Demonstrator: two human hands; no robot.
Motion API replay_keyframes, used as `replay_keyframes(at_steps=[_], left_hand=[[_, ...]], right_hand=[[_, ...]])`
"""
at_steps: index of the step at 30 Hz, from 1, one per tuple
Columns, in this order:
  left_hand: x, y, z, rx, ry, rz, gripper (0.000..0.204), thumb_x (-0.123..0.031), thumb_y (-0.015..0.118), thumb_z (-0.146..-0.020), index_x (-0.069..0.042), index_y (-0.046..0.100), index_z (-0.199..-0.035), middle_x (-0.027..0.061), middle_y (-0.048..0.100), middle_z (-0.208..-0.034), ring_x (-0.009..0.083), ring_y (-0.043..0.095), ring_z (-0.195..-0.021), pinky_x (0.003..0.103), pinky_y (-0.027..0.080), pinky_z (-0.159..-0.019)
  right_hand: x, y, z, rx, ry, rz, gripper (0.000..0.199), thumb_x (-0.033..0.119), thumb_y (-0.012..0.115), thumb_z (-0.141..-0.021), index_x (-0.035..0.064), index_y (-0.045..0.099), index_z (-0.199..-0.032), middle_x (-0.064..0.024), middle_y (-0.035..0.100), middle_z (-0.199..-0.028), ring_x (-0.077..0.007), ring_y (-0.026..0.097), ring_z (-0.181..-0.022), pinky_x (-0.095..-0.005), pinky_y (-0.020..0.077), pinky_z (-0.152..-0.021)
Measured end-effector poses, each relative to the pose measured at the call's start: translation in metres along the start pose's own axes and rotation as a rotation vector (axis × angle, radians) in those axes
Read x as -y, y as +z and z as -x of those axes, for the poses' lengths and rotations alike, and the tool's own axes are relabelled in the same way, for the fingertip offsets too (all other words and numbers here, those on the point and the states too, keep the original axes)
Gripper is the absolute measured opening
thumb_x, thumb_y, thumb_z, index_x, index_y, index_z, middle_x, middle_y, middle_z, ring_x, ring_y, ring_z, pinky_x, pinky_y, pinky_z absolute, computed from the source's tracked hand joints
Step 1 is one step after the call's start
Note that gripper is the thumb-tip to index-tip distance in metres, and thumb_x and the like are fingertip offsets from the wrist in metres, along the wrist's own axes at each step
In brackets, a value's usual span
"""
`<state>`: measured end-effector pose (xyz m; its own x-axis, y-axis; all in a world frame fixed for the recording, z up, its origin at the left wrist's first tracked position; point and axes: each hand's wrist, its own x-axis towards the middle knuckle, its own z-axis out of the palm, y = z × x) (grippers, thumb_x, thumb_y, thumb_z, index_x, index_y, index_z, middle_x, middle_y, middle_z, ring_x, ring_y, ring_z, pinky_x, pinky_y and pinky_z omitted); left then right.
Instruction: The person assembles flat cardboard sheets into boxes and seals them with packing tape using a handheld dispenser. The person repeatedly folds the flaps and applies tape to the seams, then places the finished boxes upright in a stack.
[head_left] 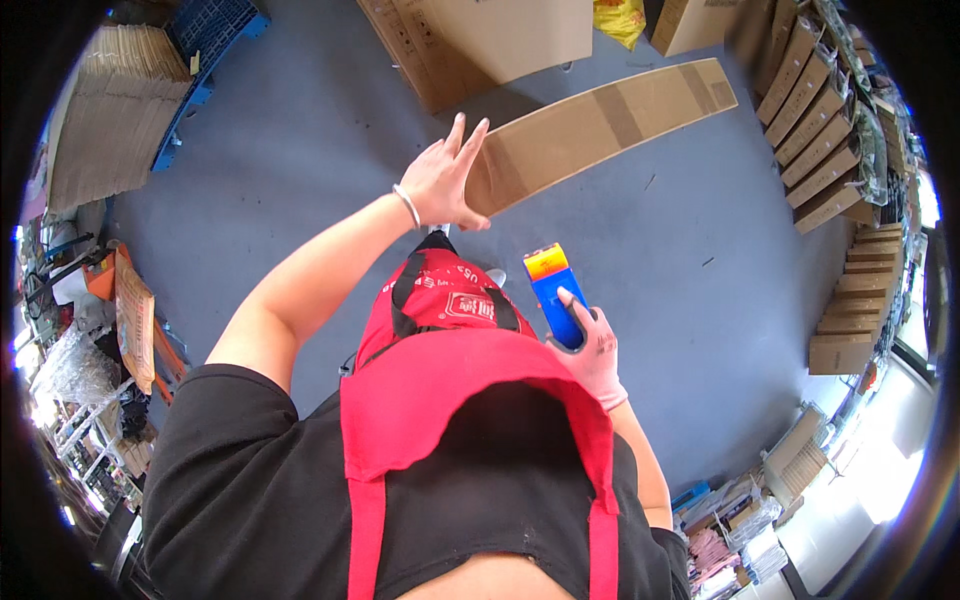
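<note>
A long, narrow cardboard box (600, 125) lies on the floor ahead, with darker bands across its top. My bare left hand (443, 183), with a bracelet at the wrist, is at the box's near left end. Its fingers are stretched and spread; whether they touch the cardboard I cannot tell. In front of my red apron, my right hand (597, 358) wears a pale glove and is closed round a blue block-shaped tool (556, 305) with an orange and yellow end. The thumb lies along the blue part, and that tool is held apart from the box.
A larger carton (490, 40) stands beyond the long box, with a yellow bag (620, 20) beside it. Flat cardboard (110, 120) is stacked by a blue pallet (205, 60) at left. Rows of cartons (815, 130) line the right side. Grey floor (700, 330) lies between.
</note>
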<state>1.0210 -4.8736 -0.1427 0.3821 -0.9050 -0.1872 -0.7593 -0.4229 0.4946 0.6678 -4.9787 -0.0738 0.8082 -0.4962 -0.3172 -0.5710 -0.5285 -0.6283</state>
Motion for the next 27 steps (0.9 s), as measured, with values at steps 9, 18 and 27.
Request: replay_keyframes(at_steps=[9, 18, 27], left_hand=[[-0.013, 0.028, 0.008, 0.021, 0.035, 0.115, 0.125, -0.074, 0.083, -0.069, -0.009, 0.032, -0.163, 0.0176, 0.051, -0.158, 0.0387, 0.059, -0.134, 0.044, 0.051, -0.110], [-0.014, 0.015, -0.012, -0.125, -0.340, 0.390, 0.055, -0.058, 0.047, -0.107, -0.012, 0.076, -0.116, 0.0109, 0.076, -0.119, 0.0331, 0.071, -0.110, 0.047, 0.058, -0.089], [-0.048, 0.002, 0.040, -0.480, -0.429, 1.965, 0.039, -0.033, 0.059, -0.111, 0.001, 0.078, -0.111, 0.0033, 0.073, -0.098, 0.0110, 0.066, -0.087, 0.029, 0.055, -0.082]], right_hand=[[0.030, 0.059, -0.146, 0.415, 0.190, 0.240, 0.059, 0.050, 0.074, -0.080, 0.0026, 0.075, -0.115, -0.0264, 0.075, -0.108, -0.0404, 0.072, -0.106, -0.0465, 0.0567, -0.097], [0.088, -0.119, -0.122, 0.393, -0.313, -0.052, 0.073, 0.005, 0.082, -0.067, 0.0161, 0.068, -0.138, -0.0176, 0.067, -0.106, -0.0356, 0.068, -0.095, -0.0412, 0.0571, -0.090], [0.080, -0.092, -0.221, 0.489, -0.699, -0.020, 0.076, 0.001, 0.083, -0.064, 0.0126, 0.066, -0.137, -0.0153, 0.063, -0.108, -0.0321, 0.068, -0.097, -0.0378, 0.0567, -0.088]])
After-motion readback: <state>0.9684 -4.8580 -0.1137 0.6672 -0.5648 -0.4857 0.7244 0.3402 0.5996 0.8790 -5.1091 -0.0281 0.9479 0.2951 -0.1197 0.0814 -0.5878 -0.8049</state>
